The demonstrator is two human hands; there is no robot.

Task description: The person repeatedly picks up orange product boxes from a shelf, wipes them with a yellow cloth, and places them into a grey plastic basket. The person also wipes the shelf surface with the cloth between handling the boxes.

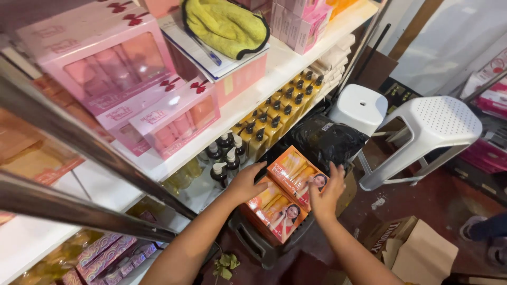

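Note:
Two orange gift boxes with clear windows lie stacked below the shelf. The upper orange box (293,174) is held between both hands: my left hand (246,182) grips its left edge and my right hand (326,196) holds its right corner. The lower orange box (276,212) lies underneath, resting on a dark crate (260,245). Both hands have their fingers closed against the upper box.
A white shelf (248,100) carries pink gift boxes (113,68) and a yellow cloth (228,25). Rows of pump bottles (274,116) fill the lower shelf. A black bag (326,140), two white stools (422,132) and a cardboard box (412,248) stand on the floor.

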